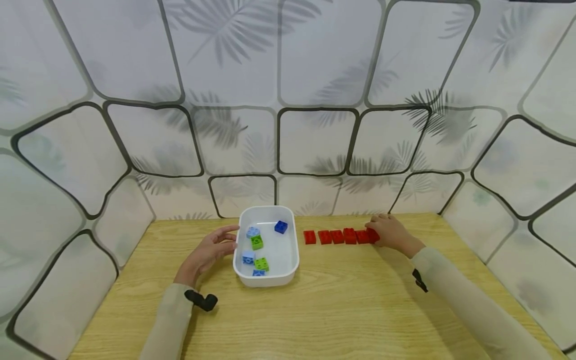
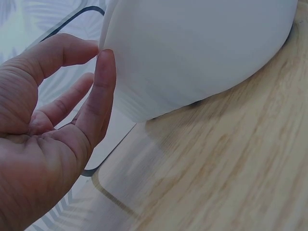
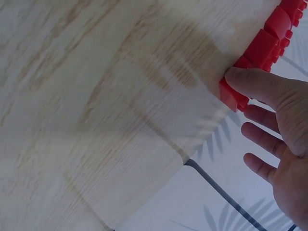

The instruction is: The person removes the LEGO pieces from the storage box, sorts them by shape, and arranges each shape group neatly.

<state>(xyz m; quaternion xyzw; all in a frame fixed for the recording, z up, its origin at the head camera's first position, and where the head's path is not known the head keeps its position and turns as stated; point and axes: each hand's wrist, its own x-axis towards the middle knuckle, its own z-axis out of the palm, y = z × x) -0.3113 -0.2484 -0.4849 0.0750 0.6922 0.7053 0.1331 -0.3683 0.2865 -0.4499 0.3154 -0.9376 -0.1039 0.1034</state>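
On the right, my right hand (image 1: 390, 233) pinches a red toy brick (image 3: 230, 94) at the right end of a row of several red bricks (image 1: 337, 237). In the right wrist view the thumb lies on that brick's near side, and the other fingers are spread below. My left hand (image 1: 211, 252) is at the left side of a white plastic tray (image 1: 291, 277), its loosely bent fingertips (image 2: 105, 62) right at the rim. Inside the tray lie a dark blue brick (image 1: 281, 227), light blue bricks (image 1: 248, 257) and green bricks (image 1: 261, 264).
The wooden table (image 1: 315, 320) holds the tray and the brick row near its back edge. A patterned fabric wall (image 1: 319, 140) rises behind and on both sides. Dark straps (image 1: 200, 300) sit on both wrists over light sleeves.
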